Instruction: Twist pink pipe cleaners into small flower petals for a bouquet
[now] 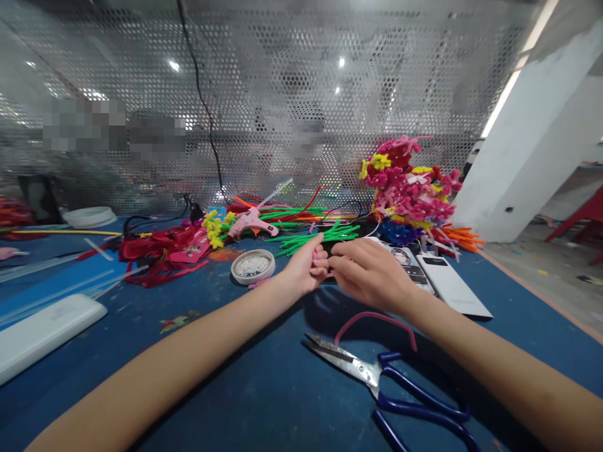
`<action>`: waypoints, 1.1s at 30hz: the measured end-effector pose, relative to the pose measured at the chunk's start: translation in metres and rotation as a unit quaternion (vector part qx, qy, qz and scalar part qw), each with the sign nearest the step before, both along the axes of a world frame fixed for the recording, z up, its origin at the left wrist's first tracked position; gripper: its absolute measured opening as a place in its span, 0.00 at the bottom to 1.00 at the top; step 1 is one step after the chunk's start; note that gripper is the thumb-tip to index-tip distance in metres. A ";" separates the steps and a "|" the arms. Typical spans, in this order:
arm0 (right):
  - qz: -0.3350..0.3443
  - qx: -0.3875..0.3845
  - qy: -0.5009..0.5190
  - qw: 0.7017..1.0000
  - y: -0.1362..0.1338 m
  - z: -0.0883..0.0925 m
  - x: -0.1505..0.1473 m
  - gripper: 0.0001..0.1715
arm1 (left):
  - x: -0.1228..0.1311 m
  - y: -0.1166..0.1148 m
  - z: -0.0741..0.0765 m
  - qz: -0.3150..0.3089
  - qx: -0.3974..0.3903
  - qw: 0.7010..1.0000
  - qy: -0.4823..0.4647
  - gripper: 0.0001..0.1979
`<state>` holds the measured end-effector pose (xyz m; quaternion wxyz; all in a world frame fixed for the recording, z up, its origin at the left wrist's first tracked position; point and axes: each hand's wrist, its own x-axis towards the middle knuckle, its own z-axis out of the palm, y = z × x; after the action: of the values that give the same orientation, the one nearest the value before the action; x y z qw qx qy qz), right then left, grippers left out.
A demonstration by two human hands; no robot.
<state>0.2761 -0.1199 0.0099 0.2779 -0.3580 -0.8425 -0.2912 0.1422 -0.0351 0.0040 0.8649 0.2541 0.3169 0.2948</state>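
Pink chenille stem (374, 315) lies bowed just beyond the blue-handled scissors (370, 373); it should handle light, soft and readily bent; grasp mid-arch, clear of the ends; left hand (308, 267) and right hand (373, 271), fingers curled, sit close together farther beyond the scissors; from here I cannot tell what either holds.

The single head view looks forward and down from above and behind the fingers (347, 271), fairly close over the bench (245, 389), facing the perforated metal screen (273, 81) beyond them.
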 end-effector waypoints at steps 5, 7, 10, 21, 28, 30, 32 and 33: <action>-0.098 -0.049 0.005 0.994 0.009 -0.008 0.018 0.10 | -0.020 0.029 0.009 0.031 0.248 0.959 0.134 0.22; -0.108 -0.068 -0.007 0.992 0.013 -0.012 0.023 0.09 | -0.025 0.036 0.009 0.030 0.352 0.914 0.197 0.21; -0.122 -0.106 -0.017 0.987 0.016 -0.021 0.027 0.10 | -0.029 0.043 0.006 0.007 0.488 0.825 0.284 0.19; -0.124 -0.219 -0.071 0.965 0.024 -0.042 0.030 0.15 | -0.032 0.055 -0.013 -0.118 0.717 0.520 0.450 0.05; -0.123 -0.210 -0.131 0.961 0.018 -0.032 0.023 0.08 | -0.032 0.051 -0.014 -0.150 0.748 0.415 0.495 0.07; -0.128 -0.205 -0.124 0.962 0.018 -0.034 0.022 0.08 | -0.033 0.050 -0.015 -0.148 0.753 0.393 0.507 0.09; -0.132 -0.202 -0.106 0.965 0.019 -0.034 0.023 0.08 | -0.034 0.050 -0.016 -0.142 0.754 0.374 0.520 0.09; -0.136 -0.200 -0.092 0.966 0.019 -0.034 0.024 0.08 | -0.034 0.050 -0.017 -0.139 0.754 0.366 0.527 0.10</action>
<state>0.2999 -0.1007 -0.0239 0.0796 -0.4892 -0.8489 -0.1834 0.1084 0.0151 -0.0127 -0.0009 0.9448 0.3142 0.0933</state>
